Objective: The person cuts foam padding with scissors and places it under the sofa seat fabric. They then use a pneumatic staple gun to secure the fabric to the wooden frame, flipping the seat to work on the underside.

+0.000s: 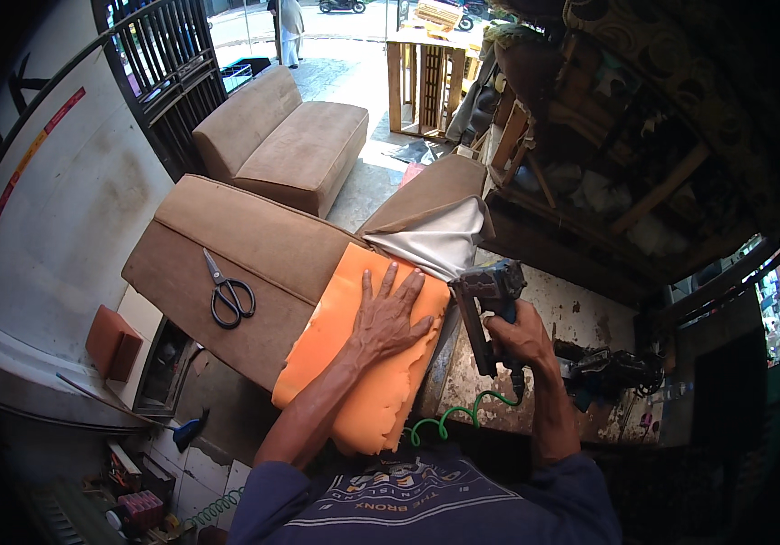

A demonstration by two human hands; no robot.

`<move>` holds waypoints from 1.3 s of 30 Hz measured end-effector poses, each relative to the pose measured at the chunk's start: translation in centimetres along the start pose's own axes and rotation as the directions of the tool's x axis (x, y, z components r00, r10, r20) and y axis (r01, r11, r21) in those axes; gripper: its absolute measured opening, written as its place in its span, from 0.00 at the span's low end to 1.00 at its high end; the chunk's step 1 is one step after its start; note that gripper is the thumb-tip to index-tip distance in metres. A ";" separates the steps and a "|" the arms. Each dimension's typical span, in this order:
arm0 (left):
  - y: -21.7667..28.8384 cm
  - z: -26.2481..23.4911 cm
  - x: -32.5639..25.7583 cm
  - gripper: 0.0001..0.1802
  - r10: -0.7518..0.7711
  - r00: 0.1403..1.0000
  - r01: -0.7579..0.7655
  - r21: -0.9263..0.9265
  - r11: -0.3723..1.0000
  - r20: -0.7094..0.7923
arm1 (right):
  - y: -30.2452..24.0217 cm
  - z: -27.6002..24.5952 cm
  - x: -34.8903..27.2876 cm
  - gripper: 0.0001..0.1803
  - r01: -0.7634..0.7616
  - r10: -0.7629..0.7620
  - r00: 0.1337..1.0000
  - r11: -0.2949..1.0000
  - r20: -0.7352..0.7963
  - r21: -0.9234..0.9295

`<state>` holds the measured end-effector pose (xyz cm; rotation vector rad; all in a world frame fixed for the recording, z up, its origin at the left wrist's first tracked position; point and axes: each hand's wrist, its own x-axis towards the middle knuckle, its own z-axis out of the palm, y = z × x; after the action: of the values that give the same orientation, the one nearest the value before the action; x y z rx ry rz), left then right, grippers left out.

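On orange foam (394,381) lies the left grip (392,315), spread, while the right grip (524,336) clasps a pneumatic gun (490,292).

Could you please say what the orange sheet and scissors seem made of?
The orange sheet looks like matte foam, given its torn, ragged edge. The scissors seem to have metal blades, by their grey sheen, and smooth black handles, perhaps plastic.
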<state>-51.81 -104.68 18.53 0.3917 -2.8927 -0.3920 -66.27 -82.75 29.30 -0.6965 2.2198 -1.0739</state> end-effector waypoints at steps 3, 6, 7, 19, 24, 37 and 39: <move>-0.1 -0.1 -0.2 0.50 -0.020 1.000 0.019 -0.041 0.999 -0.017 | -4.0 1.3 0.9 0.21 0.066 -0.048 0.995 0.972 0.087 -0.224; -0.1 -0.1 -0.4 0.50 -0.017 0.999 0.015 -0.055 0.998 -0.029 | -5.7 2.3 1.8 0.22 0.067 -0.023 0.990 0.943 0.136 -0.327; -0.1 -0.1 -0.4 0.50 -0.015 0.999 0.014 -0.051 0.999 -0.036 | -5.9 2.4 2.2 0.22 -0.005 0.056 0.990 0.927 0.126 -0.375; 2.1 -1.5 -14.4 0.45 0.086 0.996 -0.086 -0.001 0.996 0.034 | -4.8 3.5 -1.3 0.19 -0.004 0.056 0.985 0.953 0.166 -0.303; 3.3 -3.1 -20.9 0.48 0.102 0.985 -0.086 -0.117 0.989 0.136 | -6.4 4.0 -6.3 0.20 0.022 0.087 0.941 0.948 0.327 -0.316; 5.2 -4.8 -22.5 0.41 0.135 0.962 -0.086 -0.207 0.975 0.237 | -8.1 4.3 -8.0 0.19 0.028 0.143 0.936 0.881 0.322 -0.472; 6.5 -4.4 -22.6 0.40 0.084 0.977 -0.041 -0.215 0.976 0.196 | -8.0 4.2 -8.2 0.20 0.027 0.164 0.925 0.872 0.343 -0.489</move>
<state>-30.98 -93.21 21.04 0.2370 -3.0083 -0.7608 -56.05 -83.86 35.86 -0.9329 2.1550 -0.2893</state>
